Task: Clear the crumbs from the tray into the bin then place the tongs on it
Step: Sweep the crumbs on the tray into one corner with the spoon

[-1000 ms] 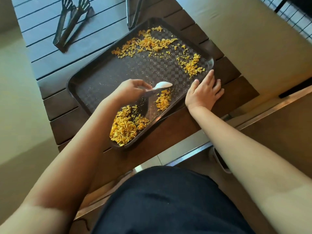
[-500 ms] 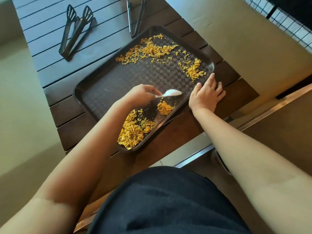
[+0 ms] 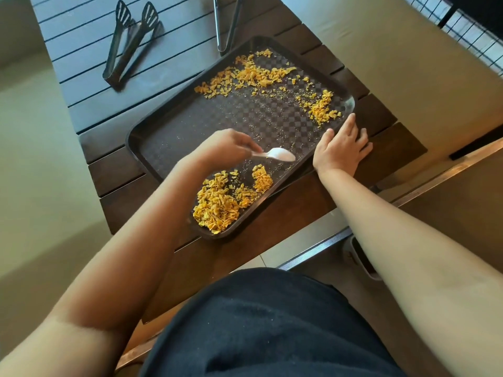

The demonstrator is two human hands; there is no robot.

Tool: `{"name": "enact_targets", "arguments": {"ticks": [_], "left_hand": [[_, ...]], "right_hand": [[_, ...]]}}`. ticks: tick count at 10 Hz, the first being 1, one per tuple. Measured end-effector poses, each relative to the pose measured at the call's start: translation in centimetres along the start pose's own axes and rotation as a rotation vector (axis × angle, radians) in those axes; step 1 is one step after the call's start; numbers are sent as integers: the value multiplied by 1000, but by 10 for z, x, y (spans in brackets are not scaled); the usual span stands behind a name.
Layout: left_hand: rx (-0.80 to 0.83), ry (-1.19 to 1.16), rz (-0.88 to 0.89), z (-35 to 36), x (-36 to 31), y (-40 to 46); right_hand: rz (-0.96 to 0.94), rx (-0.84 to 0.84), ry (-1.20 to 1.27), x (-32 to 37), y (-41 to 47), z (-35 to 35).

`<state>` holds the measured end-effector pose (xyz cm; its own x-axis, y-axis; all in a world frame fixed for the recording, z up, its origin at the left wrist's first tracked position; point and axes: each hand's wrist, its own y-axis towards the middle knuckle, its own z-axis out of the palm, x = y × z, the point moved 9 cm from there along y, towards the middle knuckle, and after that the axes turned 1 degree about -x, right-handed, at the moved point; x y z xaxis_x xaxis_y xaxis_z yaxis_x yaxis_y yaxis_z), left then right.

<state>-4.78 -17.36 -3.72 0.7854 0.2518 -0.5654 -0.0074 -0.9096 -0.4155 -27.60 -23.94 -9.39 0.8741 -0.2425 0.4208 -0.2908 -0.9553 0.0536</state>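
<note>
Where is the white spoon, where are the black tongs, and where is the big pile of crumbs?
spoon (image 3: 281, 154), head view, on its white bowl.
black tongs (image 3: 128, 43), head view, on the arms, below the slotted ends.
big pile of crumbs (image 3: 217, 204), head view, on the heap's middle, in the tray's near corner.

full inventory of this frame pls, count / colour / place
tray: 1, dark brown, checkered, on the table
crumbs: yellow-orange; big pile at near corner, scattered along far side and right end
spoon: 1, white, over the tray
slotted tongs: 1, black, on table, far left
metal tongs: 1, silver, beyond tray's far edge
table: 1, dark slatted wood
left hand: holds the spoon handle
right hand: flat on table against the tray's rim
</note>
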Motion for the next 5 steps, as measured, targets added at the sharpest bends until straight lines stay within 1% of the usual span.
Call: {"name": "enact_targets", "arguments": {"ticks": [1,2,3,4,5], "left_hand": [[37,149,28,5,-2,-3],[63,272,26,-6,8,-11],[134,382,33,-18,23,-21],[84,300,59,-22,20,-17],[-42,53,38,-16,11,-2]], "right_hand": [[-1,-4,4,-1,1,0],[-3,-7,5,-1,1,0],[-4,-8,3,-1,1,0],[-6,-12,2,-1,1,0],[-8,-9,1,-1,1,0]]}}
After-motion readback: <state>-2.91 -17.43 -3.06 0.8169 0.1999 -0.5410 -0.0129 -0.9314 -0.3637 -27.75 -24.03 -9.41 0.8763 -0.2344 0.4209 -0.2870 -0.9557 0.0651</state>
